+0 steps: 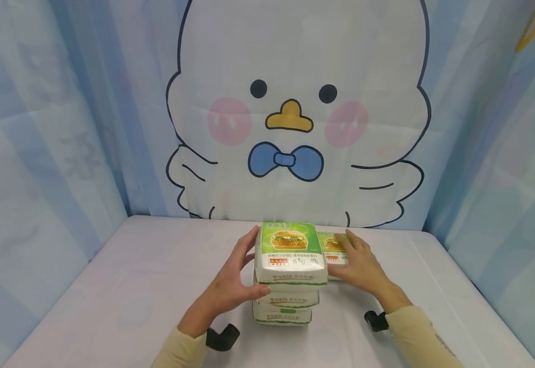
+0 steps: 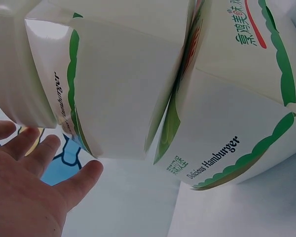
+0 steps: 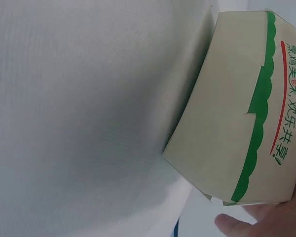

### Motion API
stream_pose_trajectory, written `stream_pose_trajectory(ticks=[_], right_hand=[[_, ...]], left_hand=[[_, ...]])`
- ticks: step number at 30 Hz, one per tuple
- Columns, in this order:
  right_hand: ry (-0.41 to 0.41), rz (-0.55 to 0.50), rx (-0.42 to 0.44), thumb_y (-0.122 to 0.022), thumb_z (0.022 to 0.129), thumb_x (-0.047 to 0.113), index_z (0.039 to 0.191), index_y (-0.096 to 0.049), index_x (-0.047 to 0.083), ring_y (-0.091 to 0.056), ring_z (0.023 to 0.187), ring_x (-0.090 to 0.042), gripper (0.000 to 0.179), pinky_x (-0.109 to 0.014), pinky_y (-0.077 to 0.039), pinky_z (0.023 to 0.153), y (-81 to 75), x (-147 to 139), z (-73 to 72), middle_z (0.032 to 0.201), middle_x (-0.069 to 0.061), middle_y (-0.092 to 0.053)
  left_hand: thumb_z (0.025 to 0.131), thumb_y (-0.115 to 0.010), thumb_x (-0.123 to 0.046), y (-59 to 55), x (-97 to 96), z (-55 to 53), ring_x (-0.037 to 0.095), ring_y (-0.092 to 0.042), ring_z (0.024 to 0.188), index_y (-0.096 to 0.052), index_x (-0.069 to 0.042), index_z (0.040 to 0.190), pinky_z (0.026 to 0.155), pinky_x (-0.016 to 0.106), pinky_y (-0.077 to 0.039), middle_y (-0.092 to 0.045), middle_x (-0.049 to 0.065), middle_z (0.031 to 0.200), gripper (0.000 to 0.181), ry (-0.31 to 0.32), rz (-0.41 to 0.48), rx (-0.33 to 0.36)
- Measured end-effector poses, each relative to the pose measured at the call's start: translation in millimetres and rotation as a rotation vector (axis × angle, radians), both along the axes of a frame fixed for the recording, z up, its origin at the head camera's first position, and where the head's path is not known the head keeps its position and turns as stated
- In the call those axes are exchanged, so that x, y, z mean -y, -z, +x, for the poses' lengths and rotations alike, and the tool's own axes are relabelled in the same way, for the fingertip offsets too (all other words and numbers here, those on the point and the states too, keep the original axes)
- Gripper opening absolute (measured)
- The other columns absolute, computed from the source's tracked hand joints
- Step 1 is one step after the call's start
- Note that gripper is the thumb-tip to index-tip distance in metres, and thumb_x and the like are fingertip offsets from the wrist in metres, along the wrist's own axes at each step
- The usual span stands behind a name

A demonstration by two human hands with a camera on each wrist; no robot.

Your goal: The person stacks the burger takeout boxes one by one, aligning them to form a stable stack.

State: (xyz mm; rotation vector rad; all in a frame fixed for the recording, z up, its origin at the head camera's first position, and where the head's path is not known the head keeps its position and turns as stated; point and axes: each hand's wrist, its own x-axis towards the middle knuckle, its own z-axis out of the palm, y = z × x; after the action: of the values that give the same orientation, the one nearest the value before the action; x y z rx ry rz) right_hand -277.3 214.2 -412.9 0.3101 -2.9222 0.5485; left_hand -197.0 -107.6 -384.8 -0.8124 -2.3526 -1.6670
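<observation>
Three white and green paper hamburger boxes stand stacked in the head view, the top box (image 1: 290, 263) showing a burger picture on its lid. Below it are the middle box (image 1: 293, 298) and the bottom box (image 1: 282, 316). My left hand (image 1: 228, 286) is at the stack's left side, thumb toward the front and fingers spread toward the back; the left wrist view has its fingertips right by the upper boxes. Behind the stack to the right, my right hand (image 1: 364, 266) grips another hamburger box (image 1: 333, 243), partly hidden by the stack. That box (image 3: 232, 108) fills the right side of the right wrist view.
All the boxes are on a table with a pale cloth (image 1: 124, 286). A curtain with a cartoon bird (image 1: 295, 56) hangs along the table's back edge, and blue curtains (image 1: 32, 128) close in both sides. Black wrist devices (image 1: 223, 338) jut inward from both wrists.
</observation>
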Motion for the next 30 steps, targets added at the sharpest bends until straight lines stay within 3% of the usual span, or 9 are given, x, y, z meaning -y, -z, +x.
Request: stream_pose_trajectory(ticks=[4,13,23,30], right_hand=[[0.006,0.014,0.029,-0.069,0.077,0.067,0.153,-0.036,0.016,-0.024,0.144,-0.051,0.097,-0.076,-0.033,0.105,1.7,1.4,-0.7,0.163,-0.02,-0.018],[-0.004,0.006,0.03,-0.071,0.074,0.071,0.149,-0.038,0.02,-0.041,0.133,-0.048,0.097,-0.07,-0.048,0.094,1.6,0.8,0.0,0.159,-0.02,-0.024],[-0.018,-0.059,0.047,-0.073,0.072,0.071,0.146,-0.039,0.015,-0.036,0.137,-0.051,0.099,-0.073,-0.042,0.099,3.7,-0.7,-1.1,0.161,-0.023,-0.021],[-0.017,-0.068,0.014,-0.074,0.072,0.07,0.144,-0.042,0.012,-0.04,0.133,-0.049,0.098,-0.07,-0.043,0.1,4.3,-3.7,-0.4,0.157,-0.024,-0.026]], left_hand=[[0.078,-0.079,-0.035,0.0,0.1,0.2,0.026,-0.021,0.153,-0.013,-0.022,0.16,0.118,0.055,-0.034,-0.016,-0.004,0.166,0.106,0.009,0.001,-0.01],[0.078,-0.079,-0.034,0.1,0.4,-0.2,0.026,-0.022,0.152,-0.013,-0.019,0.16,0.118,0.056,-0.034,-0.017,-0.004,0.166,0.106,0.011,-0.002,-0.017],[0.078,-0.079,-0.034,0.6,0.5,-0.1,0.027,-0.022,0.152,-0.013,-0.021,0.16,0.118,0.057,-0.033,-0.018,-0.001,0.166,0.105,0.017,0.019,-0.017],[0.079,-0.079,-0.034,0.1,-0.7,-0.7,0.026,-0.023,0.152,-0.013,-0.031,0.159,0.119,0.056,-0.033,-0.018,-0.004,0.165,0.103,0.006,0.02,-0.018]])
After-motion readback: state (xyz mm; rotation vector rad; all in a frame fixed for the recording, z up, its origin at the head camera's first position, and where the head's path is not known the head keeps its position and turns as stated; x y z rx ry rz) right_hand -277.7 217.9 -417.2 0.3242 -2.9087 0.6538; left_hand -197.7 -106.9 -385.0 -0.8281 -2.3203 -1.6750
